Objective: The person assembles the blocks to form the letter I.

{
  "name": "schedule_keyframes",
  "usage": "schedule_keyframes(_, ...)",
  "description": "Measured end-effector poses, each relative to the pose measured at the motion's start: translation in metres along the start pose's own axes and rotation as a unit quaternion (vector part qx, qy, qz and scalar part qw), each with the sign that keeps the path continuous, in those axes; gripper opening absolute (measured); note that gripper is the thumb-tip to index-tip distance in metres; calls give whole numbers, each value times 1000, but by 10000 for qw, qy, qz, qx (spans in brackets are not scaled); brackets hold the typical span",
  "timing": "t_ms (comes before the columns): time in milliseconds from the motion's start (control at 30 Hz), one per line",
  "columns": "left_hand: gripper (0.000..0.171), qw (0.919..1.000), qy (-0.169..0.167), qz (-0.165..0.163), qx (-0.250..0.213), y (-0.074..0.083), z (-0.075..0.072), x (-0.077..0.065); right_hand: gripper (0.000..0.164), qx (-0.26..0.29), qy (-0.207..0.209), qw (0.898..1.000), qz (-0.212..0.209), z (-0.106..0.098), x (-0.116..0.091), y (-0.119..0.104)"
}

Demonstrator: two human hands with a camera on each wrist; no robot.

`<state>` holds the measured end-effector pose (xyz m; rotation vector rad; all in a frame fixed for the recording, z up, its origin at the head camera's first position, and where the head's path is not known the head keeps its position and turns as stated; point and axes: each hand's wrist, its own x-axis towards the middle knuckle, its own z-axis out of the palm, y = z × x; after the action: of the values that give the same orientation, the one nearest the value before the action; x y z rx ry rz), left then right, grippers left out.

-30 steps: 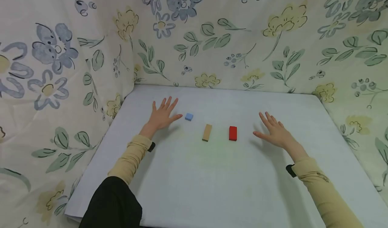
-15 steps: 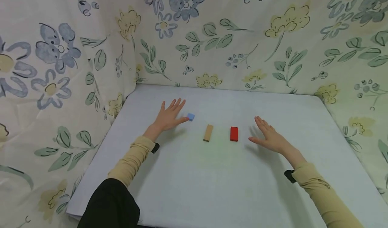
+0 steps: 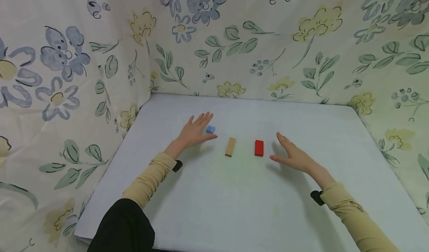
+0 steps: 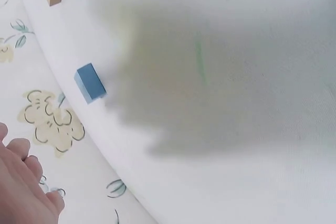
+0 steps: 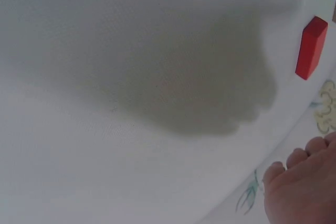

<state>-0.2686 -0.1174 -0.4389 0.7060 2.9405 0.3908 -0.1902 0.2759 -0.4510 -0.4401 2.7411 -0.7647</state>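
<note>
Three small blocks lie apart on the white table: a blue block (image 3: pixel 210 129), a tan wooden block (image 3: pixel 230 147) and a red block (image 3: pixel 259 148). My left hand (image 3: pixel 194 132) hovers by the blue block, fingers spread and holding nothing; in the head view its thumb and index finger lie around that block's outline. To the right of the red block floats my right hand (image 3: pixel 295 156), thumb apart from the fingers, nothing held. The left wrist view has the blue block (image 4: pixel 90 83) beyond the hand's shadow; the right wrist view shows the red block (image 5: pixel 312 48) likewise.
The white-covered table (image 3: pixel 234 207) spreads beneath both hands. Flowered curtain (image 3: pixel 228 40) stands along its back and sides. A dark cloth shape (image 3: pixel 124 226) covers the table's near left corner.
My left hand has moved right and slightly nearer, coming over by the blue block. My right hand has drifted left toward the red block. The blocks rest where they were.
</note>
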Motion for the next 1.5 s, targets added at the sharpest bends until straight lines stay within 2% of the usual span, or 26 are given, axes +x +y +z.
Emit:
schedule_keyframes(267,91,9994,-126,241,-214,11,3,-2,101,145,-83,9999,18,5,2,0)
schedule_keyframes(567,90,9946,-332,538,-819,22,10,-4,100,302,-183,9994,43,11,-1,-6)
schedule_keyframes(867,89,9791,-820,618,-1754,29,22,-4,97,419,-273,9987,36,17,1,-11)
schedule_keyframes(1000,87,9746,-893,644,-1951,32,27,-4,96,482,-265,9985,61,20,3,-11)
schedule_keyframes(1167,86,9643,-902,774,-2365,34,35,-1,95,649,-209,9976,91,24,8,-12)
schedule_keyframes(1267,87,9603,-949,771,-2507,33,41,2,93,716,-179,9972,148,28,11,-13)
schedule_keyframes(1500,88,9582,-1053,756,-2549,33,48,4,90,942,-181,9951,221,34,14,-14)
